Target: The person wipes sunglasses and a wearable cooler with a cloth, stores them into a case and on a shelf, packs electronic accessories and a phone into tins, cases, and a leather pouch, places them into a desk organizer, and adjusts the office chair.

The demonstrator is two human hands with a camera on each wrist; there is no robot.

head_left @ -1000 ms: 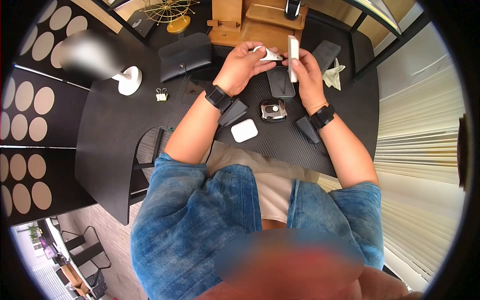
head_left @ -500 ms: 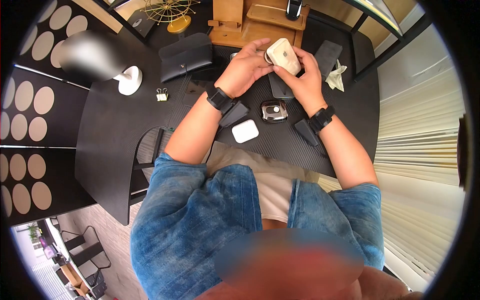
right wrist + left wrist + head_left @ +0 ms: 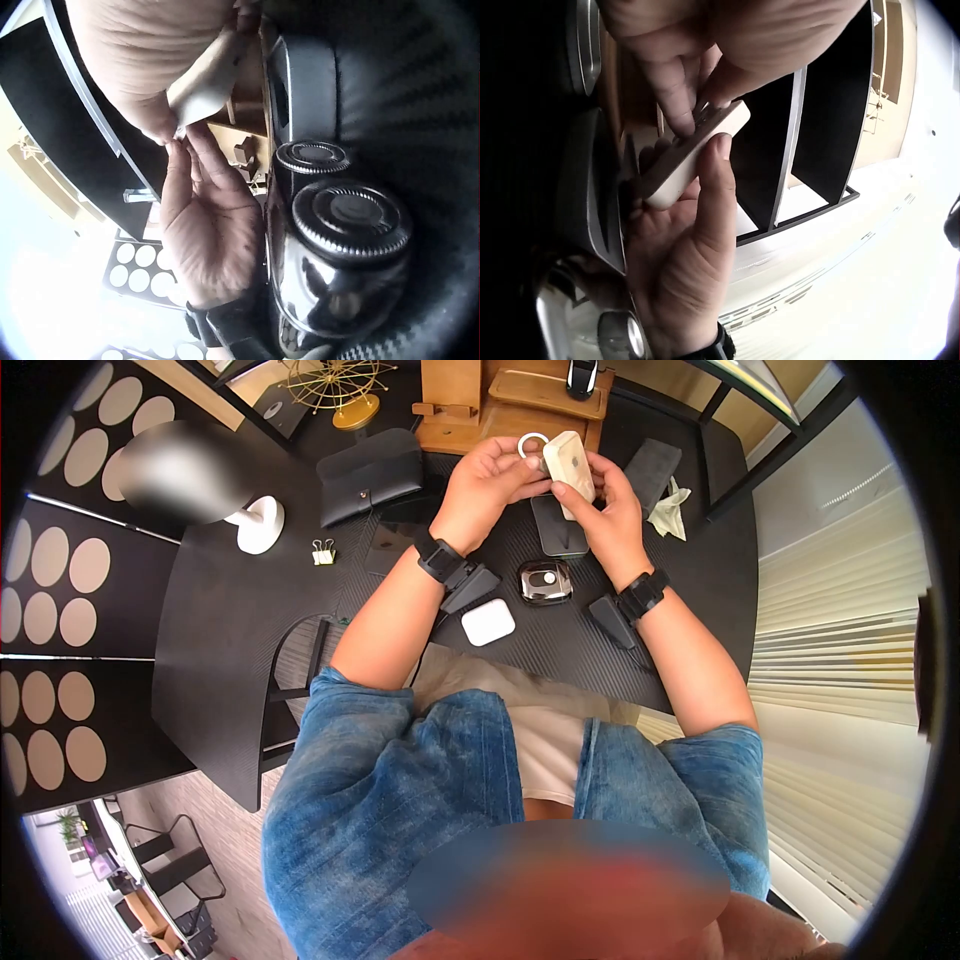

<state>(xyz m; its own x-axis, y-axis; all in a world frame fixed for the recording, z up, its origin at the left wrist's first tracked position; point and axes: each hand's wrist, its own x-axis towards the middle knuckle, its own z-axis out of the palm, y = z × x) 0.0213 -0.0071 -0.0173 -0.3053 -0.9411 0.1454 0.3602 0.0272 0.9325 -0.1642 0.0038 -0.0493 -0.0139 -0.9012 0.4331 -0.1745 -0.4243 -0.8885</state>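
My right hand [image 3: 618, 525] holds a thick white slab with rounded corners and a grey apple mark, like a small power bank [image 3: 566, 465]. Its thumb presses along the near side, plain in the left wrist view, where the power bank [image 3: 676, 171] is seen edge-on. Close against the other face, my left hand [image 3: 478, 495] pinches a white ring [image 3: 533, 442] between thumb and fingers. Most of the ring's lower part is hidden by those fingers. Both hands are above the desk, over a dark grey flat device [image 3: 558, 530].
Nearer the body lie a chrome electric shaver [image 3: 545, 582] and a white rounded case [image 3: 488, 622]. A black pouch [image 3: 370, 475], binder clip [image 3: 323, 552] and lamp base [image 3: 260, 522] stand left. Right are a dark case [image 3: 655, 472] and crumpled tissue [image 3: 670, 512]; a wooden stand [image 3: 450, 435] is behind.
The power bank has turned from edge-on to show its marked face. My left hand has brought the white ring from apart to close against it, and the ring now stands up.
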